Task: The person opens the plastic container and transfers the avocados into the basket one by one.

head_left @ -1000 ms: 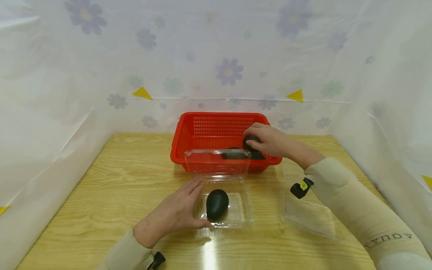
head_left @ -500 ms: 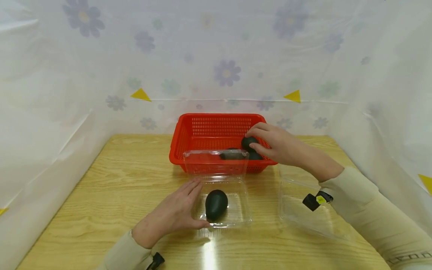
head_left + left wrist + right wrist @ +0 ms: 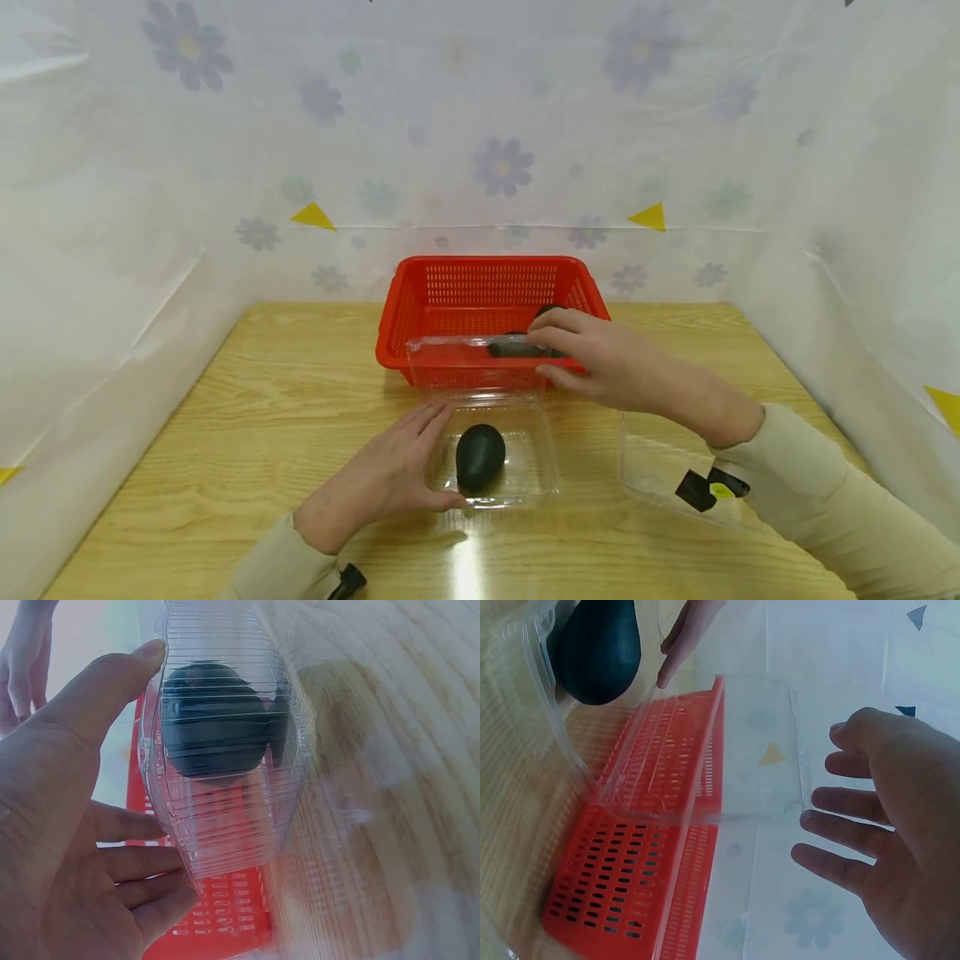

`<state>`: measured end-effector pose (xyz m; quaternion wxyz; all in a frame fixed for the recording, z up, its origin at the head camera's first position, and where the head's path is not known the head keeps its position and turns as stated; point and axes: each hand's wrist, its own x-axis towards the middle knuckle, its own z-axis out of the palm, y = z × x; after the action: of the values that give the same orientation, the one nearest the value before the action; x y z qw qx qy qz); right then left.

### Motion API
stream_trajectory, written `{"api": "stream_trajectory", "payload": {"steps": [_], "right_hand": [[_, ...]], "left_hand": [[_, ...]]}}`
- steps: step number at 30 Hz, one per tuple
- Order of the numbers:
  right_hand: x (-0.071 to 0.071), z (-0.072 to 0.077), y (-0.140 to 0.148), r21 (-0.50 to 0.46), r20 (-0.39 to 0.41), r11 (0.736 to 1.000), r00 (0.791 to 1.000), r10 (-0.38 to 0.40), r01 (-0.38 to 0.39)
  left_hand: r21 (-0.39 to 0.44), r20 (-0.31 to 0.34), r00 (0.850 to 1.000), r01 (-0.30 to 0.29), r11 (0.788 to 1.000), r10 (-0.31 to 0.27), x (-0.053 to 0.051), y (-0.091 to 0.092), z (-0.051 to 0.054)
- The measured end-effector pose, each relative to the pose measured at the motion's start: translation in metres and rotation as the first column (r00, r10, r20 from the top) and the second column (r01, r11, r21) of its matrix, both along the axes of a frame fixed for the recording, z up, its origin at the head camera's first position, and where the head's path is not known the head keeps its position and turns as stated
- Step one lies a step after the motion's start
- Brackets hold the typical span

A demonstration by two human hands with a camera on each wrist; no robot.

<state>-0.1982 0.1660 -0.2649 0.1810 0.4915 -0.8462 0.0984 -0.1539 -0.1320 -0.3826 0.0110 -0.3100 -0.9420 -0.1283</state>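
Observation:
A clear plastic clamshell box (image 3: 536, 458) lies unfolded on the table, its lid (image 3: 472, 367) raised toward the basket. Inside it rests a dark green avocado (image 3: 480, 458). My left hand (image 3: 382, 471) holds the box's left side, thumb at the front corner and fingers at the back; in the left wrist view the avocado (image 3: 214, 724) shows through the ridged wall. My right hand (image 3: 622, 358) hovers at the lid's right edge with nothing in it. In the right wrist view its fingers (image 3: 847, 832) are spread beside the lid (image 3: 757, 750); contact is unclear.
Behind the box stands a red perforated basket (image 3: 390, 333) with several avocados (image 3: 513, 346), partly hidden by the lid and right hand. Another clear plastic container (image 3: 660, 471) lies to the right, under the right forearm. White flowered sheeting (image 3: 480, 125) encloses the wooden table (image 3: 262, 400).
My right hand has left the avocado in the basket and come down and nearer, to the lid's right edge. That avocado stays in the basket. The left hand keeps its place.

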Motion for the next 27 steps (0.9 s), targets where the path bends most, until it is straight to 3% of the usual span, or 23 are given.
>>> {"api": "stream_trajectory", "payload": {"steps": [6,9,19,27], "right_hand": [[0.007,-0.011,-0.009,-0.034,-0.144,0.994,0.985,0.097,-0.102],[0.012,-0.013,-0.013,-0.019,-0.166,0.992,0.979,0.119,-0.124],[0.024,-0.036,-0.022,0.047,-0.021,0.982,0.983,0.184,-0.182],[0.025,-0.056,-0.029,0.118,0.061,0.977,0.983,0.173,-0.179]], "left_hand": [[0.003,-0.014,1.000,0.009,1.000,-0.009,-0.001,0.000,0.000],[0.004,-0.010,1.000,0.010,1.000,-0.010,-0.001,0.000,0.000],[0.016,-0.065,0.997,0.031,0.999,-0.030,-0.002,-0.001,-0.002],[0.012,-0.035,0.999,0.017,1.000,-0.016,-0.002,-0.001,0.000]]}}
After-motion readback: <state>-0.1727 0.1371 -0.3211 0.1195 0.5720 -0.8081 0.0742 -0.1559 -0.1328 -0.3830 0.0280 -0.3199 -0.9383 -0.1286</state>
